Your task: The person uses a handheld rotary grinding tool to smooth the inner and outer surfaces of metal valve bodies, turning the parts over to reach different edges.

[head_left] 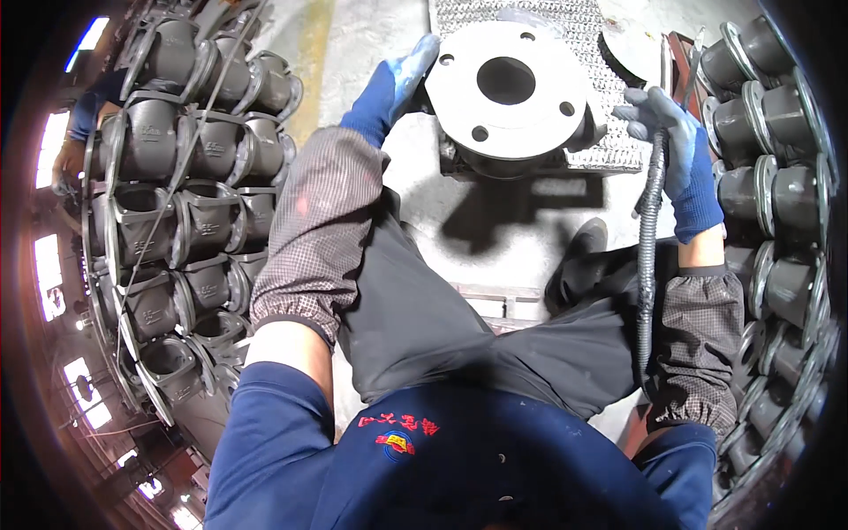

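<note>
— Where was the flanged valve body point(505, 88) when you looked down?

— Straight ahead of the knees, standing on a metal mesh platform point(579, 35) with its round flange facing up, the big bore in the middle and four bolt holes around it. It threw a dark shadow on the concrete floor point(424, 185) toward me.

— And the left hand point(399, 79)?

— Gloved in blue, stretched out flat against the flange's left rim, fingers extended and touching the edge. It was laid on the rim, not wrapped round it.

— The right hand point(671, 132)?

— Also gloved, just beside the flange's right edge but apart from it. It was closed round the top of a ribbed grey hose point(647, 256), which hung down past the right knee. What sat at the hose's upper end I could not tell; the glove hid it.

— Anything else around?

— Rows of dark grey valve castings point(190, 194) stacked on the left, more flanged castings point(777, 115) piled on the right. A black shoe point(579, 261) stood on the floor under the platform's near edge.
</note>
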A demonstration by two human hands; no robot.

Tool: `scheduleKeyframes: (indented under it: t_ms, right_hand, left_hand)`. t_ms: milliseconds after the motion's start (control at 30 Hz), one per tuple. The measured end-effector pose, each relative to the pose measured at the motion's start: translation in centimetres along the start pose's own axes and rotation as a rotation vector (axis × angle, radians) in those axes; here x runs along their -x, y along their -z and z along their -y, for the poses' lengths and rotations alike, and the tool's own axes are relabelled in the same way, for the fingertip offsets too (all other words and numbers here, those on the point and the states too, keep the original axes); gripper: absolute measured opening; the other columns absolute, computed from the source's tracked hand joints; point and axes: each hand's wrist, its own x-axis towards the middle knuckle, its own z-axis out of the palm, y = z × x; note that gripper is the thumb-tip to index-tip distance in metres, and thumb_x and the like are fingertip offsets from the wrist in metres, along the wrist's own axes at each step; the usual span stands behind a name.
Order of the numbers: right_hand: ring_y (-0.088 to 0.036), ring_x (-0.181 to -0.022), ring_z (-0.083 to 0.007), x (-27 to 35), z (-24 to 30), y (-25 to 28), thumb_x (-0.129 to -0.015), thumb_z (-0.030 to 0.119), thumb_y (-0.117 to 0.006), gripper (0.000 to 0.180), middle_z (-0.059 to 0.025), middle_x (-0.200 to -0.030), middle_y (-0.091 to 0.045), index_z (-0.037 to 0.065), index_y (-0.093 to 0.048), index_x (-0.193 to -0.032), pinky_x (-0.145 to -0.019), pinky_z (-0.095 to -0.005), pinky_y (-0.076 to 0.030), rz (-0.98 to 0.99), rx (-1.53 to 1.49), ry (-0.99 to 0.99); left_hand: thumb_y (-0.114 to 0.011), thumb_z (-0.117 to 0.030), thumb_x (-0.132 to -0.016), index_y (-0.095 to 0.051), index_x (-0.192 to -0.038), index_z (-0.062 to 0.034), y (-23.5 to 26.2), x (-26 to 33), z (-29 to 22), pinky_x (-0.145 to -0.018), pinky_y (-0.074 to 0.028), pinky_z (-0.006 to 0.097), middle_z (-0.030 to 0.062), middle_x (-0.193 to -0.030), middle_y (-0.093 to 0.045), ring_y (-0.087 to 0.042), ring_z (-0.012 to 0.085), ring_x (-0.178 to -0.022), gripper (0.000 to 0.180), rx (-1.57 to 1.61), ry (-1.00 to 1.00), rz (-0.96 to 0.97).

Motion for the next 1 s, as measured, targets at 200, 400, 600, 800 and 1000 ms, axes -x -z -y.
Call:
scheduleKeyframes:
  t_ms: [200, 400, 600, 800, 1000]
  right_hand:
    - [-0.063, -0.088, -0.0227, -2.8, -1.2, -1.7, -0.089, 0.026, -0.053, 0.039, -0.0158, -0.1, -0.064, -0.009, -0.056, -0.107, -0.077, -0.031, -0.05, -0.104, 0.012, -0.188]
    - [-0.056, -0.107, -0.0207, -3.0, -2.0, -0.1, -0.092, 0.024, -0.043, 0.044, -0.0152, -0.117, -0.057, -0.007, -0.048, -0.124, -0.094, -0.0301, -0.043, 0.054, -0.058, -0.361]
    - [-0.056, -0.105, -0.0189, -1.2, -0.6, -0.8, -0.092, 0.023, -0.042, 0.044, -0.0145, -0.113, -0.059, -0.01, -0.051, -0.119, -0.093, -0.0289, -0.042, 0.007, 0.138, -0.22]
    - [-0.064, -0.087, -0.0253, -0.6, 0.8, -1.1, -0.083, 0.0, -0.055, 0.029, -0.0178, -0.098, -0.064, 0.0, -0.057, -0.111, -0.077, -0.0285, -0.05, 0.121, 0.883, 0.799]
    - [-0.063, -0.096, -0.032, -0.3, 2.5, -5.8, -0.081, -0.002, -0.051, 0.033, -0.0219, -0.108, -0.061, -0.003, -0.054, -0.114, -0.083, -0.0332, -0.05, 0.214, 0.868, 0.846]
  left_hand:
    - [-0.05, -0.042, -0.091, -0.06, -0.109, 0.0045, -3.0, -0.6, -1.0, -0.08, -0.052, 0.029, 0.0168, -0.097, -0.066, -0.065, 0.0199, -0.089, 0.051, 0.083, -0.064, 0.082]
    - [-0.058, -0.05, -0.081, -0.064, -0.1, 0.0038, -7.3, 2.8, -5.7, -0.068, -0.053, 0.034, 0.0175, -0.079, -0.067, -0.067, 0.0239, -0.071, 0.058, -0.148, -0.233, 0.087]
    - [-0.059, -0.05, -0.081, -0.065, -0.099, 0.0034, -7.7, 3.1, -4.8, -0.064, -0.055, 0.035, 0.0195, -0.078, -0.066, -0.068, 0.0239, -0.07, 0.056, -0.126, -0.375, 0.05]
    - [-0.056, -0.038, -0.09, -0.057, -0.116, 0.0044, -4.8, 2.9, -1.6, -0.083, -0.05, 0.027, 0.0128, -0.102, -0.065, -0.063, 0.0161, -0.091, 0.05, 0.275, -0.195, 0.149]
    - [-0.052, -0.041, -0.092, -0.06, -0.111, 0.0017, -2.3, 1.7, 2.5, -0.083, -0.05, 0.031, 0.0114, -0.102, -0.065, -0.062, 0.0174, -0.092, 0.047, 0.247, -0.343, -0.062]
